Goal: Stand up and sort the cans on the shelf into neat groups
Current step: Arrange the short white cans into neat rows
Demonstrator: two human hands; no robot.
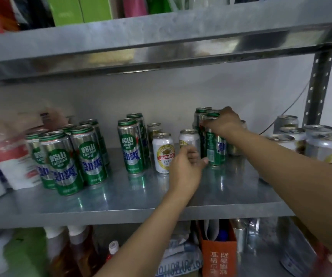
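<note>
Fingers point(211, 122) of my right hand point(224, 121) are curling down over the rim of a tall green can point(215, 144), gripping it from above while it is standing upright on the metal shelf point(121, 198). A second tall green can point(200, 116) is standing just behind it, touching or nearly so. My left hand point(185, 170) is reaching in lower down, its fingers bending toward a short white can point(189, 137) just left of the one I am holding; I cannot tell whether they are actually closing on it or only resting against it.

Moving left, another short white can with a gold and red label point(163, 152) is standing beside it, with a similar short can point(153, 127) behind. Next come two tall green cans point(130, 145), one behind the other. Farther left, well apart, a cluster of tall green cans point(65, 156) is sitting packed together, beside white and red bags point(11, 160). At the far right end, a group of short silver cans point(311, 140) is sitting near the perforated upright post point(317, 88).
</note>
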